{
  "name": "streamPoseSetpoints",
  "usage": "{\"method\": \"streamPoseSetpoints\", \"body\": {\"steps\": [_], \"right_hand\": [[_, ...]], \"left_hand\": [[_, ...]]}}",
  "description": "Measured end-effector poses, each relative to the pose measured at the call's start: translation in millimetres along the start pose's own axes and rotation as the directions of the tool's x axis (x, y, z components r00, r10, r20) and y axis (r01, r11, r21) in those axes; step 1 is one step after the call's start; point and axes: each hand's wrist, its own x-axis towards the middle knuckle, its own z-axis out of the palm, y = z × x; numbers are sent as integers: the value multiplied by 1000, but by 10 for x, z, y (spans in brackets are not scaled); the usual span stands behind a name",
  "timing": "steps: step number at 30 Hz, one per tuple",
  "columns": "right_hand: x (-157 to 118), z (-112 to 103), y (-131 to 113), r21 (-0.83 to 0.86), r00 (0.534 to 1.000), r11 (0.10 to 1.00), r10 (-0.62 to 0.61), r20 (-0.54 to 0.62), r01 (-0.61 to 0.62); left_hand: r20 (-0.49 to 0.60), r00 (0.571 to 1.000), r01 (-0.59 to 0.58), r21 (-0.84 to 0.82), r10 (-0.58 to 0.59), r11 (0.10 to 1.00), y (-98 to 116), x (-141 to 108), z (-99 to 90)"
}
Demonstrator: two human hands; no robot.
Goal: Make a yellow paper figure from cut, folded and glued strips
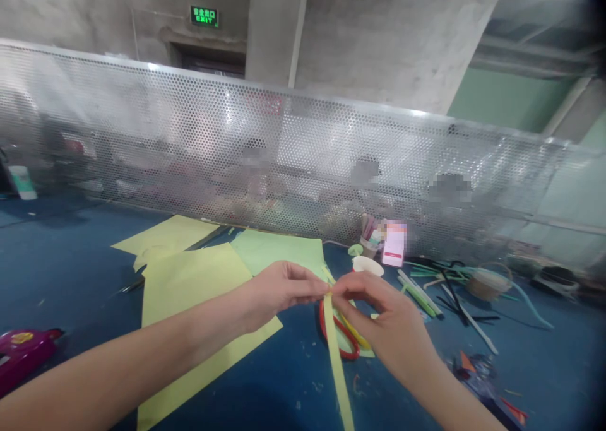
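Between the fingertips of my left hand (288,289) and my right hand (374,301), the upper end of a narrow yellow paper strip (337,368) is pinched. Both hands are closed and nearly touch at the strip's top. The rest of the strip hangs down toward the bottom edge of the view. Behind it lie scissors with red handles (348,349), partly hidden by the strip and my right hand. Yellow paper sheets (189,305) spread out under and beyond my left forearm, and a light green sheet (279,251) lies behind my left hand.
A magenta tool (28,352) sits at the far left. Beyond my right hand are a white bowl (368,266), a lit phone (394,245), pipe cleaners (457,292) and a small basket (487,284). A perforated metal screen (307,159) runs along the back of the blue table (265,387).
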Motion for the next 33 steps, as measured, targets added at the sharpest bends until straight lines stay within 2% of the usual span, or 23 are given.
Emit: {"method": "streamPoseSetpoints", "body": {"steps": [5, 9, 14, 18, 21, 24, 28, 33], "right_hand": [[-18, 40, 32, 227, 994, 968, 103, 32, -108], [-35, 67, 31, 401, 969, 883, 235, 76, -245], [-23, 73, 9, 493, 945, 811, 316, 85, -315], [-5, 71, -10, 516, 932, 783, 350, 97, -348], [4, 71, -13, 438, 931, 827, 357, 77, -353], [3, 69, 12, 361, 953, 883, 299, 59, -299], [-5, 59, 34, 362, 977, 908, 208, 52, -212], [-5, 22, -4, 305, 977, 928, 209, 45, -213]], "left_hand": [[-12, 997, -74, 122, 76, 990, -11, -18, -3], [42, 987, -158, 150, 153, 976, 35, -43, -2], [71, 987, -155, 165, 145, 974, 87, -46, 12], [31, 982, -190, 215, 187, 958, 74, -31, 19], [33, 975, -219, 257, 218, 941, 58, -28, 25], [12, 972, -227, 281, 233, 932, 53, -31, 38], [-14, 970, -225, 325, 243, 919, 42, -25, 47], [1, 967, -236, 362, 253, 902, 31, -10, 53]]}}
